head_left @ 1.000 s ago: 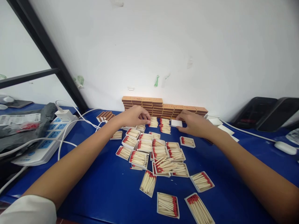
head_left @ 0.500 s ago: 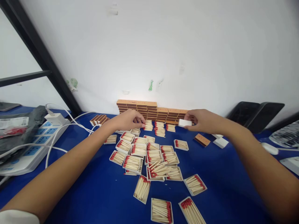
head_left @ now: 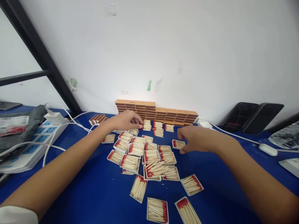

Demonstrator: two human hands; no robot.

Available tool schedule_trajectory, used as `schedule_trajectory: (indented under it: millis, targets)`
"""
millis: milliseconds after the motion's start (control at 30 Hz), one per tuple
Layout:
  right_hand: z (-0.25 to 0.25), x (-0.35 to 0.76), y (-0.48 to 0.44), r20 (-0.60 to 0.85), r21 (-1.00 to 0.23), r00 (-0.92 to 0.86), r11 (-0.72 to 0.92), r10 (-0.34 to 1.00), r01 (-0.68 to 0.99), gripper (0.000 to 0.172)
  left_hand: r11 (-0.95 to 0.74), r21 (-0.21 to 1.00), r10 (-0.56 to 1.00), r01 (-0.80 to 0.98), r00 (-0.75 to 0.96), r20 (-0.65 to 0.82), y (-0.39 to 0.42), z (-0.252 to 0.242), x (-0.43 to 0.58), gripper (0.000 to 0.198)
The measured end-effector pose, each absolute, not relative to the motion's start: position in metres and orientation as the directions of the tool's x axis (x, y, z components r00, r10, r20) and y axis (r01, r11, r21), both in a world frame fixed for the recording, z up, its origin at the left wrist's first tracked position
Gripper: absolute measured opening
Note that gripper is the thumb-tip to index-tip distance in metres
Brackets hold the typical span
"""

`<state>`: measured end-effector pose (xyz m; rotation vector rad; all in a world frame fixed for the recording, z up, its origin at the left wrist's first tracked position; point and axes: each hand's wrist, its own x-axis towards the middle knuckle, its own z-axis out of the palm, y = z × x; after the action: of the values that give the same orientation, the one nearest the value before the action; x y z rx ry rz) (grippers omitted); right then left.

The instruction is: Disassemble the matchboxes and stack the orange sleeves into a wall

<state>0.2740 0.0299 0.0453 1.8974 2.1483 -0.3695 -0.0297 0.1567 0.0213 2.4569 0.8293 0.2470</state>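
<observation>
My left hand (head_left: 128, 120) is bent at the left end of a loose pile of matches (head_left: 147, 125), its thumb and fingertips close together at the red heads. Two more match piles (head_left: 158, 129) lie just to the right. My right hand (head_left: 198, 138) has thumb and fingers apart around the right end of a white matchbox tray (head_left: 177, 143) full of matches; whether they touch it is unclear. More filled trays (head_left: 136, 149) crowd the middle of the blue table, some overlapping. Loose matches (head_left: 154, 169) heap over one. Several filled trays (head_left: 158, 210) lie nearer me.
Stacked brown matchboxes (head_left: 161, 112) line the wall, with a few matchboxes (head_left: 98, 119) at left. White cables (head_left: 70, 123) run from a power strip (head_left: 38, 146). Dark phone-like devices (head_left: 257, 118) lean at the right. A white cable piece (head_left: 268, 149) lies below them.
My right hand has moved down and toward me; the white box it held is out of sight. Brown and white box parts near that arm are now hidden. My left hand stays at the matches.
</observation>
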Motion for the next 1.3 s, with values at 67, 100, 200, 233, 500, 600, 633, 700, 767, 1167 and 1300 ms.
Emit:
schedule_trajectory:
  millis: [67, 100, 200, 233, 500, 600, 633, 700, 767, 1167, 1300]
  targets:
    - [0.042, 0.257, 0.028, -0.356, 0.033, -0.122, 0.143, 0.926, 0.989, 0.031, -0.669, 0.534, 0.613, 0.517, 0.79, 0.004, 0.157, 0.022, -0.03, 0.038]
    - [0.039, 0.254, 0.029, -0.355, 0.039, -0.136, 0.16, 0.925, 0.986, 0.027, -0.669, 0.532, 0.615, 0.519, 0.788, 0.005, 0.157, 0.022, -0.03, 0.038]
    - [0.028, 0.262, 0.039, -0.29, -0.004, -0.241, 0.25, 0.926, 0.968, 0.022, -0.671, 0.534, 0.61, 0.515, 0.793, 0.002, 0.156, 0.023, -0.03, 0.038]
    - [0.023, 0.267, 0.044, -0.252, -0.019, -0.28, 0.284, 0.927, 0.959, 0.022, -0.671, 0.537, 0.607, 0.512, 0.795, 0.0, 0.156, 0.023, -0.03, 0.038]
    - [0.014, 0.285, 0.058, -0.158, -0.154, -0.417, 0.395, 0.895, 0.906, 0.029, -0.669, 0.544, 0.612, 0.506, 0.791, 0.017, 0.154, 0.028, -0.03, 0.036]
    - [0.014, 0.287, 0.059, -0.158, -0.194, -0.438, 0.407, 0.885, 0.892, 0.033, -0.667, 0.542, 0.614, 0.511, 0.789, 0.012, 0.153, 0.028, -0.03, 0.035]
    - [0.013, 0.288, 0.06, -0.151, -0.204, -0.442, 0.41, 0.884, 0.889, 0.034, -0.664, 0.545, 0.615, 0.512, 0.789, 0.008, 0.153, 0.028, -0.03, 0.035]
    - [0.012, 0.29, 0.061, -0.14, -0.22, -0.449, 0.415, 0.882, 0.883, 0.035, -0.656, 0.556, 0.614, 0.51, 0.789, 0.0, 0.153, 0.028, -0.03, 0.036]
    - [0.011, 0.292, 0.061, -0.138, -0.228, -0.456, 0.42, 0.879, 0.878, 0.036, -0.654, 0.563, 0.612, 0.505, 0.791, 0.001, 0.153, 0.027, -0.03, 0.036]
    - [0.016, 0.284, 0.056, -0.196, -0.231, -0.446, 0.4, 0.874, 0.887, 0.037, -0.668, 0.563, 0.596, 0.487, 0.803, 0.013, 0.157, 0.024, -0.032, 0.036]
    - [0.013, 0.284, 0.057, -0.192, -0.196, -0.413, 0.377, 0.89, 0.905, 0.037, -0.677, 0.552, 0.595, 0.487, 0.804, 0.021, 0.157, 0.024, -0.032, 0.035]
